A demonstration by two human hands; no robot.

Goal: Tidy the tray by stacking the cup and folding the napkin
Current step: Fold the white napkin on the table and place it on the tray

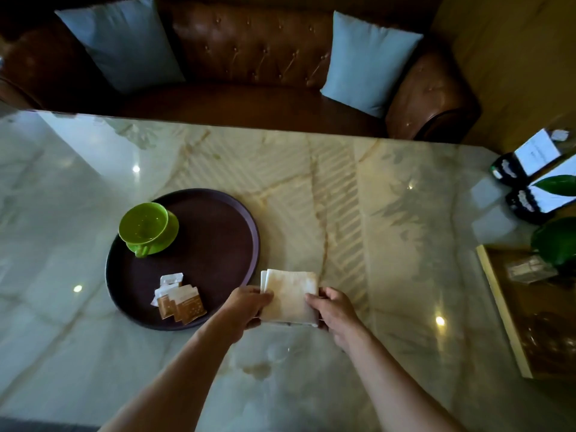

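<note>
A folded white napkin (290, 294) is held over the marble table just right of the round dark tray (218, 213). My left hand (246, 307) grips its left edge and my right hand (333, 310) grips its right edge. On the tray's far left stands a green cup (144, 227) on a green saucer (170, 232). Several sachets (177, 302) lie at the tray's near side.
A brown leather sofa (249, 57) with two blue cushions runs along the table's far edge. At the right are dark card holders (526, 188), green plant leaves (554, 241) and a wooden box (530, 310). Bare marble (374, 213) lies right of the tray.
</note>
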